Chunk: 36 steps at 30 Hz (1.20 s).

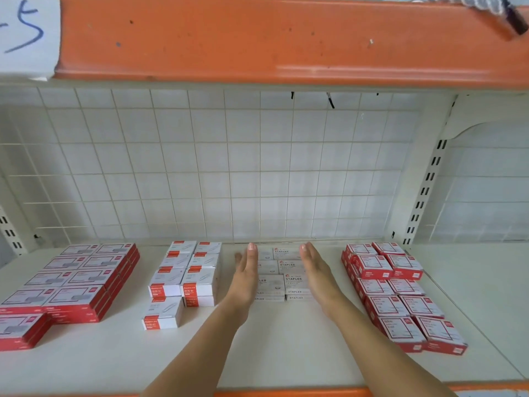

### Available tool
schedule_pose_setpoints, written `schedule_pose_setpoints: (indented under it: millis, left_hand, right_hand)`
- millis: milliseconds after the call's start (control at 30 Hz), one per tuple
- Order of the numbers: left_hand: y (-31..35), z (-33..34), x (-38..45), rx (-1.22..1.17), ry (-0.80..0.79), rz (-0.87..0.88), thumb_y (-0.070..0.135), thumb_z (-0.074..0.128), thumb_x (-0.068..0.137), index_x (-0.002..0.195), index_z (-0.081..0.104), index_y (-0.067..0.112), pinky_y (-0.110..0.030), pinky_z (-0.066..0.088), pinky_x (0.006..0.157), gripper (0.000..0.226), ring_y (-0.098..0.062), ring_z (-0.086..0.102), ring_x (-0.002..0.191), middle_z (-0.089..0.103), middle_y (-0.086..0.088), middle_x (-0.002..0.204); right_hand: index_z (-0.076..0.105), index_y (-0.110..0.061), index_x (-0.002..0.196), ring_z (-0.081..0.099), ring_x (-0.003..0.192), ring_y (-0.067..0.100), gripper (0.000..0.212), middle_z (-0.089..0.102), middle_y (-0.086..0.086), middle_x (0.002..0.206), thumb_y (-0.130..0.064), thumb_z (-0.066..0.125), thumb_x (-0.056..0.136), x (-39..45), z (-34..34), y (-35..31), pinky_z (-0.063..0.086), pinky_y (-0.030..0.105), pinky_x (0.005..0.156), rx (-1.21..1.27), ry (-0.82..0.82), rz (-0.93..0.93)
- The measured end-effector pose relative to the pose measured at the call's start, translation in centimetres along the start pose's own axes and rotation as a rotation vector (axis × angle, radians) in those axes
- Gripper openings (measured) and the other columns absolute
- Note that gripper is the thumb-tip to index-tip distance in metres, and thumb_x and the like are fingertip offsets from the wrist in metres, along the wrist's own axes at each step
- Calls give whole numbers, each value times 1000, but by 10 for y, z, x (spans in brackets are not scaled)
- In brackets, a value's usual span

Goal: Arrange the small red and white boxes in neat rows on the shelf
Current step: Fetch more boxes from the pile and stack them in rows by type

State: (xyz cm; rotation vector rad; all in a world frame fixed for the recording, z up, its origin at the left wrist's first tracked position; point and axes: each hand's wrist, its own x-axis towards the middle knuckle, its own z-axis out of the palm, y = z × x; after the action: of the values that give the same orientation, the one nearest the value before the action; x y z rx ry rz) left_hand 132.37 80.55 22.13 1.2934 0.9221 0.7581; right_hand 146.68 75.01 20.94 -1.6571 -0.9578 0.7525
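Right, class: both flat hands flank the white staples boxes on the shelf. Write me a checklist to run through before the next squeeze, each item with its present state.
1. Left hand open, flat beside the staples boxes: ok.
2. Right hand open, flat on the other side: ok.
3. Staples rows square: not ok, the front boxes sit offset.
4. Palms touching the boxes: cannot tell.
5. Gap to the paper-clip boxes: ok.
6. Gap to the red boxes on the right: ok.

Left hand, right hand, flat-fingered, flanking staples boxes, shelf
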Motion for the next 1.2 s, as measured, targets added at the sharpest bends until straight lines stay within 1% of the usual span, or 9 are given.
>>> schedule_pose_setpoints:
  millis: [67,267,400,600,700,800,867,967,1200]
  left_hand:
    - [-2,0,-1,13,4,19,86,27,64,149,23,27,-45,18,118,104,-14,17,145,19,5,157]
    - [2,-7,5,-65,46,-27,89,29,56,143,35,35,-49,31,112,103,-23,43,132,46,3,143]
    - [4,-4,8,-21,25,-55,90,29,56,142,36,36,-49,33,111,102,-25,44,130,48,3,141]
    - [2,-2,8,22,11,-38,78,24,78,142,37,34,-44,33,111,79,-21,46,128,51,3,138]
    - [2,-7,6,90,21,-14,74,27,81,148,23,34,-41,25,115,79,-21,35,137,38,3,149]
    - [-3,-14,-1,339,-8,85,62,37,88,150,5,34,-36,12,117,76,-14,11,145,11,7,158]
    - [-11,-17,-7,561,-47,196,58,46,88,150,0,33,-32,4,116,82,-9,-5,146,-5,9,158]
    - [-22,-19,-11,830,-109,284,51,51,90,150,-7,30,-32,1,118,86,-11,-16,144,-19,8,156]
    - [-24,-18,-9,971,-113,330,39,47,97,150,-5,24,-24,12,114,76,-10,-8,146,-16,3,158]
  right_hand:
    - [17,-25,151,23,141,11,70,26,-9,154,-60,28,92,1,0,1,16,23,108,7,10,-9]
    - [17,-25,151,20,142,9,64,22,-7,156,-56,24,95,2,-4,3,13,19,104,116,84,-11]
    - [17,-29,150,19,143,10,69,21,-9,156,-63,23,90,5,-7,2,12,30,115,154,44,31]
    - [18,-27,150,16,143,9,77,20,-9,156,-66,23,84,0,-7,-2,11,26,111,151,15,26]
    - [23,-26,150,21,143,12,83,25,-6,155,-70,23,80,1,-13,-1,19,30,113,144,-2,28]
    - [27,-28,148,29,141,20,83,33,-2,153,-74,23,79,-3,-20,1,36,27,98,120,6,31]
    - [24,-29,149,28,141,15,85,31,-5,153,-75,25,78,-7,-21,2,27,38,114,129,-6,23]
    - [15,-26,151,20,142,7,74,21,-9,156,-64,25,89,-12,-15,2,8,21,113,80,-45,-11]
    - [4,-26,151,17,141,3,65,14,-9,157,-41,39,98,-17,-21,5,12,17,108,-103,-142,-49]
